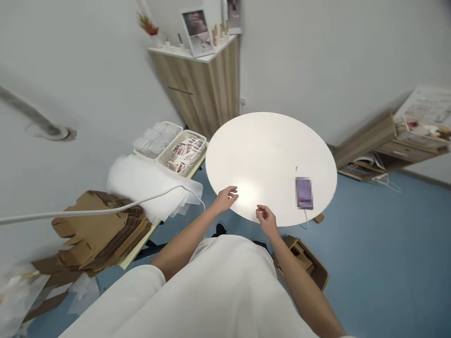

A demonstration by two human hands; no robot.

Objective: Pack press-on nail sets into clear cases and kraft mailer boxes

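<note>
My left hand is over the near left edge of a round white table, its fingers loosely bent and apart, holding nothing. To its right, my right hand hovers at the table's near edge. Its fingers are slightly curled with gaps between them, and nothing shows in them. A purple rectangular thing, blurred by pixelation, lies on the table to the right of my right hand. From its lower end a thin white cable hangs over the edge. A tiny slim object lies just beyond it.
On a side table at left are a basket of printed cards, a basket of clear plastic pieces, white foam sheets and flattened cardboard. A white cable crosses there. An open cardboard box stands on the floor, bottom right.
</note>
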